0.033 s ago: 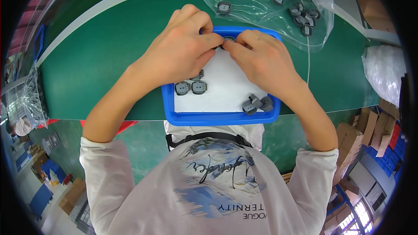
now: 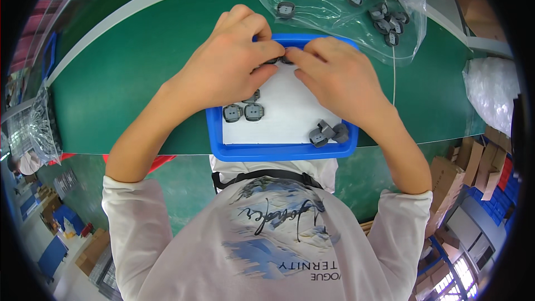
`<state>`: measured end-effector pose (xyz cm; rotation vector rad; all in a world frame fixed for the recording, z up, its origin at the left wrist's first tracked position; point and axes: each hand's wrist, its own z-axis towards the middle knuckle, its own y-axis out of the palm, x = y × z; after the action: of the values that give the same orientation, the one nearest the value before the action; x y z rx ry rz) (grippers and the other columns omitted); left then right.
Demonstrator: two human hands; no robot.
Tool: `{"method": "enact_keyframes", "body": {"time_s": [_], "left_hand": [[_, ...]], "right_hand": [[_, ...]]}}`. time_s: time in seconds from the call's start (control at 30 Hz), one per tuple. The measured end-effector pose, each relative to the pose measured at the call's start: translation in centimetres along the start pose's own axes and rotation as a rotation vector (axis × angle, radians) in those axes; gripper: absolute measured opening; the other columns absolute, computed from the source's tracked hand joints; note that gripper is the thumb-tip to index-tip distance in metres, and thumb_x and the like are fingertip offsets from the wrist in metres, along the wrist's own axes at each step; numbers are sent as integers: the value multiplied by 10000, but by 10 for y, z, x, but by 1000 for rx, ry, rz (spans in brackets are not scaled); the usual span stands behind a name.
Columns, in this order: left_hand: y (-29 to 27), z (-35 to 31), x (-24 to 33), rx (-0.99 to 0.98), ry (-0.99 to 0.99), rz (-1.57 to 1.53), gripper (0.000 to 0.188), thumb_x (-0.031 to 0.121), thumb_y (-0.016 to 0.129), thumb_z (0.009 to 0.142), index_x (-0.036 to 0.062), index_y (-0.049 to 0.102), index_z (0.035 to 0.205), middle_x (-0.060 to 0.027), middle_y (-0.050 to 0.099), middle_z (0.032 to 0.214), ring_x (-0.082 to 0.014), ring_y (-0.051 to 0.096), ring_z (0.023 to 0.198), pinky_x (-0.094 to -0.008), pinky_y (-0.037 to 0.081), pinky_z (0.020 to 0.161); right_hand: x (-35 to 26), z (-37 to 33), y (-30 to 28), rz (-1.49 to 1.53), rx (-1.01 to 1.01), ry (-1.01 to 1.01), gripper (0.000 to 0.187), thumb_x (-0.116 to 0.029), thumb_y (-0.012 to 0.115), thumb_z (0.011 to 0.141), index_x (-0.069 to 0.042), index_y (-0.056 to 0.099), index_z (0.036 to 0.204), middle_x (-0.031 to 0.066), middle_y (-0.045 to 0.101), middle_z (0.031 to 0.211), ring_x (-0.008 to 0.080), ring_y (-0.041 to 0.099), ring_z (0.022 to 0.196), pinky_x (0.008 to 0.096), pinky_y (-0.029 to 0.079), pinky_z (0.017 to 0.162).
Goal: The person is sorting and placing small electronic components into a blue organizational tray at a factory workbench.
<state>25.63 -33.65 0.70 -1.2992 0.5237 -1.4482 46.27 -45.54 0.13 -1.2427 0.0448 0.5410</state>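
Over the far edge of a blue tray (image 2: 214, 145) lined with white, both my hands meet at the fingertips. My left hand (image 2: 231, 61) has its index finger and thumb closed on a dark grey plastic part (image 2: 271, 62), mostly covered by the fingers. My right hand (image 2: 341, 75) rests an index fingertip at another grey part (image 2: 287, 60), its thumb held apart below. Beside my left wrist, several rounded grey parts (image 2: 254, 112) sit in the tray's left side. A small heap of grey parts (image 2: 329, 133) lies in its near right corner.
A clear plastic bag (image 2: 334, 22) holding several more grey parts lies beyond the tray on the green table (image 2: 434, 95). Bundled clear plastic (image 2: 493, 95) is at the far right, above cardboard boxes (image 2: 448, 178). Another clear bag (image 2: 42, 125) hangs at the left edge.
My right index finger and thumb have spread apart, and the hand has shifted slightly. My left hand has barely moved. More of the grey parts under the fingertips shows.
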Motion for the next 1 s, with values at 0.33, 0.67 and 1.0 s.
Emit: {"method": "enact_keyframes", "body": {"time_s": [0.33,0.67,1.0], "left_hand": [[13,82,-27,-219,-272,327,164,152,708,862,16,674,947,-183,698,908,-389,655,885,-474,529,794],[-9,49,-10,92,-70,78,252,49,690,856,49,679,1108,-134,703,986,-347,672,894,-423,545,778],[5,-3,49,87,44,7,254,26,767,710,74,642,925,-81,592,893,-299,610,857,-407,497,768]], "right_hand": [[-23,-32,-60,136,-552,17,342,-137,788,718,-48,683,1031,96,640,985,297,568,1022,408,458,906],[-38,-34,-20,70,-313,98,229,-53,686,763,-48,653,990,95,569,941,286,602,705,413,501,634],[-31,-34,-49,514,-190,247,271,13,691,813,-52,719,1075,102,642,1019,261,662,852,356,547,770]]}}
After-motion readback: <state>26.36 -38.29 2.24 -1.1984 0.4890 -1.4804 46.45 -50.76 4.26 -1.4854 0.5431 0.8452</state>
